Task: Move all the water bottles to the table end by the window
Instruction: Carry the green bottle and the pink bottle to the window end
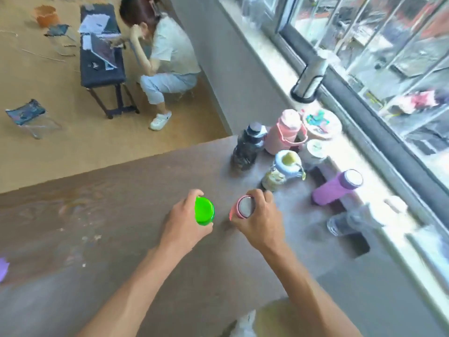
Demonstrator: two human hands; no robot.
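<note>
My left hand (185,221) is wrapped around a bright green bottle (204,210), seen from above. My right hand (261,220) grips a pink bottle with a silver lid (244,206). Both are over the brown table (109,203), short of the window end. By the window stand several bottles: a dark one (247,147), a large pink one with a handle (284,131), a blue-lidded one (283,171), a white-lidded one (315,152), a purple one (336,187) and a clear one (349,221).
A white windowsill (267,52) runs along the right, with a metal cup (309,79) and a painted plate (322,122) on it. A person (165,57) crouches by a dark bench (102,57) on the floor beyond the table. A purple scrap (3,267) lies at the left edge.
</note>
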